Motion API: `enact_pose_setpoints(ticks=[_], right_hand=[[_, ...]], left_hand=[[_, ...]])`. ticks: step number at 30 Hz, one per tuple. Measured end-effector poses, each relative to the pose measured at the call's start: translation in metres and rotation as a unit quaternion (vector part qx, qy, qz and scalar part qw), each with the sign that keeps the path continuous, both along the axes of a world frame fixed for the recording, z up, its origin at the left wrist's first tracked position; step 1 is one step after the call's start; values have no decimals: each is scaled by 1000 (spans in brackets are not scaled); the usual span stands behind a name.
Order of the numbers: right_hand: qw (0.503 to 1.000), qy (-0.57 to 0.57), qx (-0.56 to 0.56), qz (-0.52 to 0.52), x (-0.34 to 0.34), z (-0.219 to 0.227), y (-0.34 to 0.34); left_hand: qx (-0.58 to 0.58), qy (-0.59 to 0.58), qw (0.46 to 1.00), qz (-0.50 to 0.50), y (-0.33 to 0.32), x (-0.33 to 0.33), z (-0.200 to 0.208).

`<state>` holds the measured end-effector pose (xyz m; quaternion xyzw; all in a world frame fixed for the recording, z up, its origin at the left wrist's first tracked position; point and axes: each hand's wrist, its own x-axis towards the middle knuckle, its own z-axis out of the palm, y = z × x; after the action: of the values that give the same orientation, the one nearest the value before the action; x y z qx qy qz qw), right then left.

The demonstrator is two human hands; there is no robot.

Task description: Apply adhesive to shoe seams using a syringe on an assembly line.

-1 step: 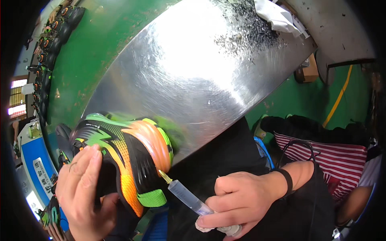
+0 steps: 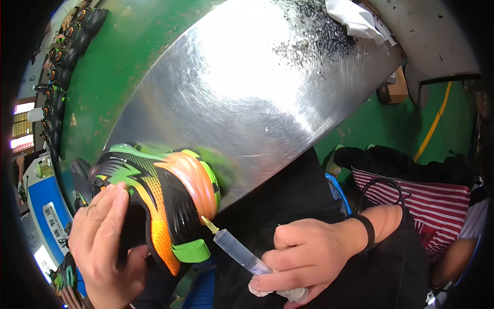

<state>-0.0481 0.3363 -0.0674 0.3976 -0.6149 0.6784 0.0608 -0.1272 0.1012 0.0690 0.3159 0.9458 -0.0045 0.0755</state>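
A sneaker in black, green and orange lies on its side at the near left corner of the metal table. My left hand grips it by the collar, fingers on the upper and thumb by the opening. A green pull tab sticks out at its heel. In my right hand is a clear syringe with a yellow needle tip, my fingers closed round its plunger end. The tip touches or nearly touches the seam between the black heel and the glossy orange sole. Whether fluid comes out cannot be seen.
Dark crumbs lie across the far part of the shiny metal table, beside a white cloth. A row of shoes stands along the far left. A person in a striped garment sits at the right.
The sneaker, my left hand and the syringe have shifted very slightly left and up. Both grips are the same.
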Motion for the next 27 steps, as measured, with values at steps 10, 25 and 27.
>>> enact_pose_setpoints(ticks=[10,25,27], right_hand=[[994,-18,100,27,15,-7,0],[992,8,120,47,22,-1,-12],[996,39,79,16,22,0,-9]], left_hand=[[15,-44,999,-11,-8,-11,-5],[39,-22,999,-13,-19,-6,7],[24,-2,999,-31,-23,-2,9]])
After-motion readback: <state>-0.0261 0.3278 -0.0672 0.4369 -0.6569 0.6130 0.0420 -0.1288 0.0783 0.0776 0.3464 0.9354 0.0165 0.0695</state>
